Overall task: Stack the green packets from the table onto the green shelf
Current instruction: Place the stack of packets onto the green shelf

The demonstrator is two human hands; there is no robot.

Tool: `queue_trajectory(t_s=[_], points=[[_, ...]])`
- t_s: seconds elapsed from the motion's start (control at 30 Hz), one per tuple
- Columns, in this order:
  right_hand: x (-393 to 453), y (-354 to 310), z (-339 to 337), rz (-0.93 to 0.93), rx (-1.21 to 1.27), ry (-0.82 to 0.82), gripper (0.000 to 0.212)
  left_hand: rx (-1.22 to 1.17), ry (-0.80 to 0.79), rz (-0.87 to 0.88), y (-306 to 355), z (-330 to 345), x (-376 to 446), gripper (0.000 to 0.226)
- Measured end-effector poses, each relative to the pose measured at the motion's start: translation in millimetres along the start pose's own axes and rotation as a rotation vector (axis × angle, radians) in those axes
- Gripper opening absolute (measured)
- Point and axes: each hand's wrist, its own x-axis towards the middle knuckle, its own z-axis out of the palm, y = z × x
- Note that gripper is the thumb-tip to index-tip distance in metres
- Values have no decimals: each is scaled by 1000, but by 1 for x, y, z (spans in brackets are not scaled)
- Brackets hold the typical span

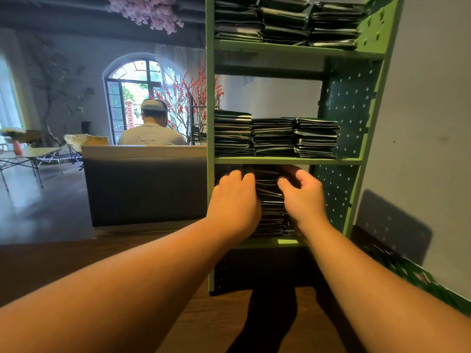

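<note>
Our left hand point(233, 200) and right hand point(303, 197) reach into the lower bay of the green shelf point(288, 160), one on each side of a tall stack of green packets point(270, 200). The fingers of both curl against the stack's flanks, clamping it between them. We judge the step in hand to be seating and squaring this stack in its bay. The bays above already hold three stacks each. At far right, more packets point(407, 271) lie in a dark crate on the worktop point(76, 263). The next move calls for letting go without toppling the column, then reaching right for further packets.
</note>
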Motion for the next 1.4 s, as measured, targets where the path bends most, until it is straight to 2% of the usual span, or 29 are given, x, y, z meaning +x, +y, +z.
queue_trajectory(t_s=[0.1, 0.23, 0.4, 0.53, 0.6, 0.73, 0.93, 1.17, 1.4], points=[[0, 1, -5, -2, -1, -65, 14, -19, 10, -9, 0, 1, 0, 38], [0, 8, -6, -30, -183, -94, 45, -115, 63, -54, 0, 1, 3, 37], [2, 8, -5, -62, -167, -69, 32, -47, 44, -130, 10, 2, 7, 31], [3, 6, -3, -96, -145, -76, 11, -135, 114, -173, 11, 1, 10, 26], [4, 7, -4, -108, -146, -49, 8, -190, 148, -178, 11, 1, 10, 26], [3, 7, -6, -104, -131, -15, 15, -246, 187, -167, 7, 1, 8, 34], [3, 7, -9, -117, -134, -36, 22, -305, 236, -171, 4, 2, 7, 31], [1, 12, -15, -162, -335, -198, 51, -255, 217, -134, 0, 0, 6, 34], [4, 3, -14, -177, -377, -202, 37, -146, 136, -76, -1, 0, 3, 44]])
